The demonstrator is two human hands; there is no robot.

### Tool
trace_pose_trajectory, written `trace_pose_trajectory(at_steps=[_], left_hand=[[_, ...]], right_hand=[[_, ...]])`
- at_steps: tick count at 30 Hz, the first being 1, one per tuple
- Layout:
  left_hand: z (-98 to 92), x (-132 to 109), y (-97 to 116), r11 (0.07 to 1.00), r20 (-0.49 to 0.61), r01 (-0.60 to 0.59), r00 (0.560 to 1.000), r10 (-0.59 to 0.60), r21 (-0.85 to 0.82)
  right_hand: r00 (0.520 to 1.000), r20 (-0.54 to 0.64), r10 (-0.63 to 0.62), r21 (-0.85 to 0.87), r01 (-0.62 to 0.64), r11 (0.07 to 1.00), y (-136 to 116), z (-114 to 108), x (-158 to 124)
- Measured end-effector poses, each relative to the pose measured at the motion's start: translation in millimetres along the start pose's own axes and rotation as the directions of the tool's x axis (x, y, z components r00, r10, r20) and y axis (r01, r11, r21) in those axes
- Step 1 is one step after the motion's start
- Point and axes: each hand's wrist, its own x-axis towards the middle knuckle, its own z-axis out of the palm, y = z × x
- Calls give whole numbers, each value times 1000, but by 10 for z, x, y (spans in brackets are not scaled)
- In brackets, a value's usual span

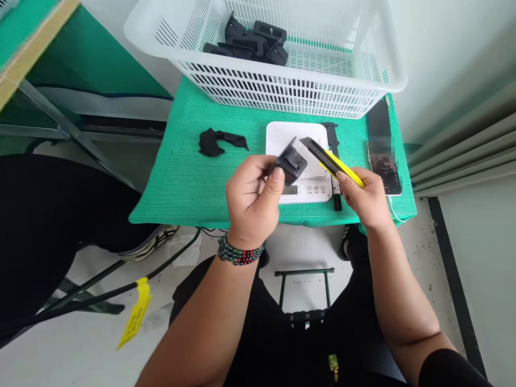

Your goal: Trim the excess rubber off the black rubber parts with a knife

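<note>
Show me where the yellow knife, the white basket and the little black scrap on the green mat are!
yellow knife (342, 171): head view, on its yellow handle.
white basket (282, 88): head view, on its slotted front wall.
black scrap (213, 142): head view, on its middle.

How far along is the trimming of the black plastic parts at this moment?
Done: black scraps lie on the green mat, which suggests some trimming already happened. In hand: the left hand holds one black part above the white scale, and the right hand points a yellow utility knife at it. Left: more black parts sit in the white basket; trimmed or not, I cannot tell.
</note>
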Motion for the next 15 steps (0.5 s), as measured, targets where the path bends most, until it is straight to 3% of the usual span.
trace_pose_trajectory(at_steps=[2,4,8,12,15], left_hand=[[40,11,-20,964,-78,136,984,-158,-229],[82,37,-10,870,-126,224,944,-306,-438],[134,75,68,749,-157,304,866,-475,-589],[136,40,78,788,-131,295,895,-426,-541],[101,-5,25,895,-85,283,940,-330,-344]], right_hand=[[999,36,-21,16,20,1000,-13,9,-26],[998,53,-40,6,40,999,-33,20,-53],[996,87,-17,88,9,996,-60,49,-73],[990,136,-29,244,-6,970,-86,71,-84],[984,172,-35,305,-20,952,-115,72,-110]])
